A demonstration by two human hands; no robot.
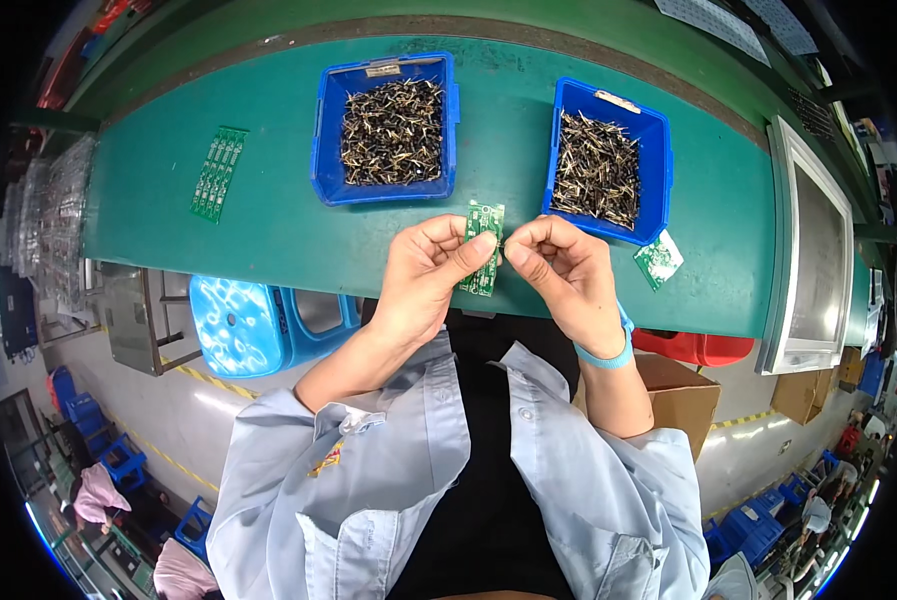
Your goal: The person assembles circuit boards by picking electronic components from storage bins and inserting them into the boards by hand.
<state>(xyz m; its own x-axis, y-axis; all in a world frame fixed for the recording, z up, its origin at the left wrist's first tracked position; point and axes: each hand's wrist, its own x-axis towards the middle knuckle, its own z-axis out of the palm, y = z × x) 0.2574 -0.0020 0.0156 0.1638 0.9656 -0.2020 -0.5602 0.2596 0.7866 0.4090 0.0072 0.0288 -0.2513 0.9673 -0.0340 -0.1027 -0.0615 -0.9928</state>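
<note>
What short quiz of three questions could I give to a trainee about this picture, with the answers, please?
1. Which hand has the light-blue band at its wrist?
2. True or false: both blue bins hold many small parts.
3. Fill in the gap: the left hand holds a narrow green ...

Key: 1. the right hand; 2. true; 3. circuit board.

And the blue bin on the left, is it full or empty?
Partly full: the bin holds a big heap of dark parts, but its blue sides show above it.
</note>
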